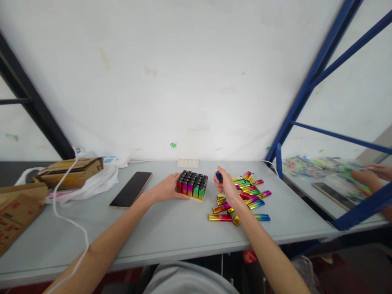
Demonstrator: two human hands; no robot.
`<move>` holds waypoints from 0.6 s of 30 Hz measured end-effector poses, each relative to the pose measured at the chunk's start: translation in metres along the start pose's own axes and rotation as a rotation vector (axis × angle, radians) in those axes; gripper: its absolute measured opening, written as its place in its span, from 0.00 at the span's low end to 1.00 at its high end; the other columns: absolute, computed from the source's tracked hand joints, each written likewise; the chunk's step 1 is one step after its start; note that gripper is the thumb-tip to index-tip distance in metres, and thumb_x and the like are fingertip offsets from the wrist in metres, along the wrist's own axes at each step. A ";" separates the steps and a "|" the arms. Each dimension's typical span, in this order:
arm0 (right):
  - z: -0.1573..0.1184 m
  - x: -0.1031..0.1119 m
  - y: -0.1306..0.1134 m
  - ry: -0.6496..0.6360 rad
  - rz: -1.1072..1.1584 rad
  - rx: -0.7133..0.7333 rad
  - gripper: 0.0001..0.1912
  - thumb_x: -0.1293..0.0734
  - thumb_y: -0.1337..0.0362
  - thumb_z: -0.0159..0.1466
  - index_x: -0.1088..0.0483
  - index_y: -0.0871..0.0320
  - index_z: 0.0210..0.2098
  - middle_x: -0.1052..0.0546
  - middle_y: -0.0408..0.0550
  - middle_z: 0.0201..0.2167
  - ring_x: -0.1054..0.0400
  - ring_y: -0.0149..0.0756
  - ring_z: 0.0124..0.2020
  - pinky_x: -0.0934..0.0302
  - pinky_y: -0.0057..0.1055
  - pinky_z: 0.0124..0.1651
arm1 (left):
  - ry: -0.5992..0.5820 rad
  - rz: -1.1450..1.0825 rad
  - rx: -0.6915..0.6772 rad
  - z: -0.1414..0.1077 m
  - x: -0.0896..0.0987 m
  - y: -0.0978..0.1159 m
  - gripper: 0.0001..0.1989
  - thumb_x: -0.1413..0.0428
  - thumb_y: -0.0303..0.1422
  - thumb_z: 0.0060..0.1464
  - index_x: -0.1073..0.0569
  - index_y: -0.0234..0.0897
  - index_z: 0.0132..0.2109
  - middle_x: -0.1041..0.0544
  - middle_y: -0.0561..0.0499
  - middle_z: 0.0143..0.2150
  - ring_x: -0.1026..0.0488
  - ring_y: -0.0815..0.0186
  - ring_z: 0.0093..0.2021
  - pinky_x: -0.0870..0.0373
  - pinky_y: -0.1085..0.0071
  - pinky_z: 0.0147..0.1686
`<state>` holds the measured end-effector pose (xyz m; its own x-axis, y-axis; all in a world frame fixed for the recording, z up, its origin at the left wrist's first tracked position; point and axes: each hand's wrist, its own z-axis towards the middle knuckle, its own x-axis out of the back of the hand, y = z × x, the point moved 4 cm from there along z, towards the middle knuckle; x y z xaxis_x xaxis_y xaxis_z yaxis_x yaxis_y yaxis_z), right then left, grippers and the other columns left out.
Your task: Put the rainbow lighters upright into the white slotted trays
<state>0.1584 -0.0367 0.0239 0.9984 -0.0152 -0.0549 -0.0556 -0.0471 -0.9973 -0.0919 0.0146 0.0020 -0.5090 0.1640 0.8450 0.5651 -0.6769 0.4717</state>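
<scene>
Several shiny metallic-coloured lighters (193,183) stand upright in tight rows, black tops up, in a pale tray (197,199). My left hand (167,188) grips this block from its left side, thumb at the front and fingers toward the back. Right of the block, my right hand (226,184) is raised and closed around a lighter (219,177), whose dark blue end sticks out toward the block; the rest is hidden in the fingers. Beside and beneath that hand lies a loose pile of rainbow metallic lighters (254,199), pointing different ways.
A white compartmented tray (188,163) lies by the wall. To the left are a phone (131,190), a white plastic bag (104,179), cardboard boxes (73,171) and a white cable (72,220). Beyond the blue frame (294,110), another person's hands (367,175) work at right.
</scene>
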 end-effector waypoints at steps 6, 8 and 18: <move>0.002 0.000 -0.001 -0.006 0.020 0.029 0.32 0.35 0.34 0.62 0.42 0.53 0.19 0.49 0.34 0.13 0.60 0.24 0.15 0.65 0.26 0.19 | 0.037 -0.051 0.020 -0.002 0.001 -0.002 0.39 0.26 0.53 0.44 0.25 0.40 0.59 0.20 0.43 0.57 0.24 0.45 0.58 0.29 0.53 0.62; 0.004 0.001 -0.002 -0.006 0.029 0.029 0.33 0.35 0.33 0.61 0.42 0.53 0.19 0.49 0.34 0.12 0.60 0.25 0.15 0.65 0.27 0.18 | 0.069 -0.088 0.039 -0.001 0.000 -0.003 0.40 0.26 0.54 0.42 0.25 0.40 0.59 0.20 0.44 0.56 0.23 0.46 0.56 0.27 0.54 0.60; 0.011 0.015 -0.008 0.043 0.120 0.064 0.30 0.37 0.37 0.64 0.42 0.53 0.18 0.50 0.34 0.12 0.61 0.23 0.13 0.65 0.25 0.17 | 0.097 -0.028 0.112 0.093 -0.033 0.016 0.29 0.28 0.46 0.46 0.23 0.39 0.52 0.17 0.44 0.49 0.21 0.47 0.51 0.26 0.56 0.54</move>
<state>0.1741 -0.0253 0.0303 0.9830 -0.0595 -0.1735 -0.1725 0.0215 -0.9848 -0.0063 0.0653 0.0051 -0.5831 0.1077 0.8052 0.6156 -0.5882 0.5245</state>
